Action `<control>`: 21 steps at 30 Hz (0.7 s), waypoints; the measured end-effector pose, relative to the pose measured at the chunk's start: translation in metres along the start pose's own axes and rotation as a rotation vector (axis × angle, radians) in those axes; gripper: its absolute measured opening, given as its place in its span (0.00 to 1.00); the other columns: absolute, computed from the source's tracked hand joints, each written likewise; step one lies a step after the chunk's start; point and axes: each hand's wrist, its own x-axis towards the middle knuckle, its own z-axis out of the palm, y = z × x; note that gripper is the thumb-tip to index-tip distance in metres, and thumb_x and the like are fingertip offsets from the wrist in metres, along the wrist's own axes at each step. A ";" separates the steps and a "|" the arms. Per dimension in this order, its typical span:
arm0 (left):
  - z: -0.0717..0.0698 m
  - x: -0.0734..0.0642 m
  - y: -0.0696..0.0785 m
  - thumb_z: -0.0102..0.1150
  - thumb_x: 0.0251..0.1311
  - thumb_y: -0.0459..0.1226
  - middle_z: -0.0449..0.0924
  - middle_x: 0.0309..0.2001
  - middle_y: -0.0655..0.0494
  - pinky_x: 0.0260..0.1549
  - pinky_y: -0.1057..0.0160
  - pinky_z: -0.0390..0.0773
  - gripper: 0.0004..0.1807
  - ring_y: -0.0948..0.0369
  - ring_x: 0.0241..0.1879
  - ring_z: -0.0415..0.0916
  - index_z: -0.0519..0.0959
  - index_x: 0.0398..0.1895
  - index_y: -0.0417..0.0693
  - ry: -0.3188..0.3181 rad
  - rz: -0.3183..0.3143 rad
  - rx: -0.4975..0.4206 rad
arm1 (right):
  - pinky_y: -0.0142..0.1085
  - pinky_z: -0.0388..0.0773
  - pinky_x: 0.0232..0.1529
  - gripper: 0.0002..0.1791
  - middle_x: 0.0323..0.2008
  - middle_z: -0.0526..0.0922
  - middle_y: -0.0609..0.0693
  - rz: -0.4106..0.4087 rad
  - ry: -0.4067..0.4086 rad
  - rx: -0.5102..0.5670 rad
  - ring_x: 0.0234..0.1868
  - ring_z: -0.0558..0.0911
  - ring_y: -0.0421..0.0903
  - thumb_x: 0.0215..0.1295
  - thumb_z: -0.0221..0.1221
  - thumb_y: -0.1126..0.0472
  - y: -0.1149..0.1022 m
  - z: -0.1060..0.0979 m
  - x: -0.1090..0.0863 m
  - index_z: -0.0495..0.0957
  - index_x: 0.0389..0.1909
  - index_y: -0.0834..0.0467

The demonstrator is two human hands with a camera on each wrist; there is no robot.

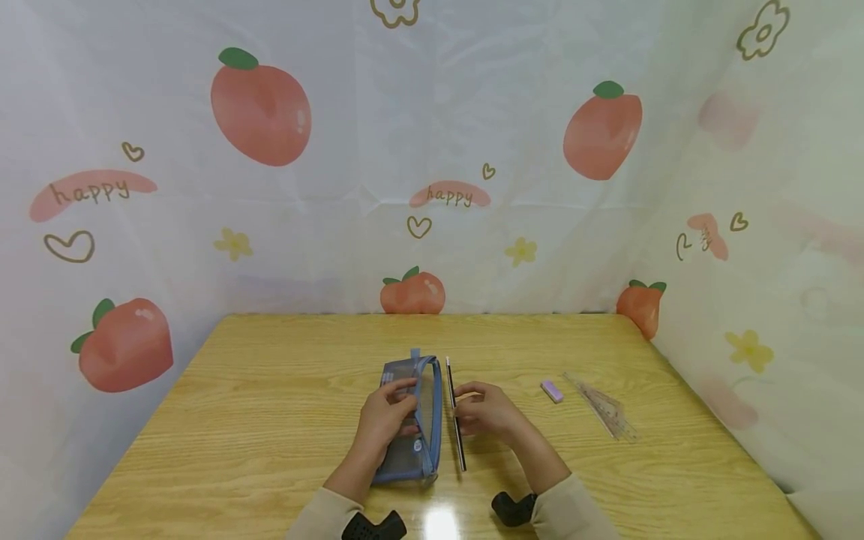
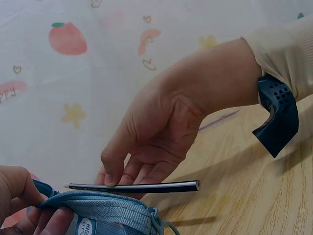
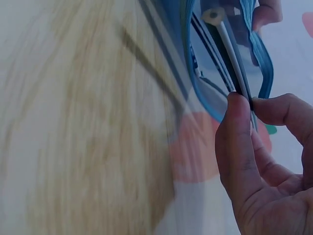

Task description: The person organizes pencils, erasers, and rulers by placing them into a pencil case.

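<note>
A blue pencil case [image 1: 403,466] with mesh sides lies on the table, its zipped mouth spread apart and facing right. My left hand [image 1: 383,418] holds the case by its edge; in the left wrist view its fingers [image 2: 55,223] grip the zip side. My right hand [image 1: 491,409] pinches a black-and-white striped pencil [image 1: 460,444] between thumb and fingers, just right of the mouth. In the right wrist view, the pencil's flat, unsharpened end [image 3: 213,16] overlaps the opening. Another dark, white-lined slim stick [image 3: 213,49] shows inside the case.
To the right on the wooden table [image 1: 270,405] lie a purple-and-white eraser [image 1: 551,391] and several clear rulers [image 1: 603,407], overlapping. A printed curtain [image 1: 324,225] stands behind the table and along its sides.
</note>
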 end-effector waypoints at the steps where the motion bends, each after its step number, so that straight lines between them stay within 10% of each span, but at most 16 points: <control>1: 0.000 0.000 0.000 0.52 0.48 0.31 0.74 0.39 0.44 0.24 0.58 0.81 0.25 0.59 0.29 0.75 0.72 0.55 0.42 0.001 -0.001 -0.001 | 0.43 0.81 0.30 0.21 0.33 0.79 0.61 -0.005 -0.004 0.005 0.25 0.79 0.45 0.55 0.56 0.71 0.000 0.001 0.000 0.66 0.51 0.72; 21: 0.002 0.002 -0.002 0.51 0.47 0.30 0.76 0.40 0.41 0.22 0.58 0.81 0.24 0.54 0.31 0.78 0.73 0.53 0.40 -0.010 0.000 -0.025 | 0.43 0.81 0.30 0.22 0.30 0.78 0.55 -0.012 -0.084 0.069 0.27 0.79 0.47 0.55 0.56 0.71 -0.002 0.018 0.004 0.64 0.52 0.71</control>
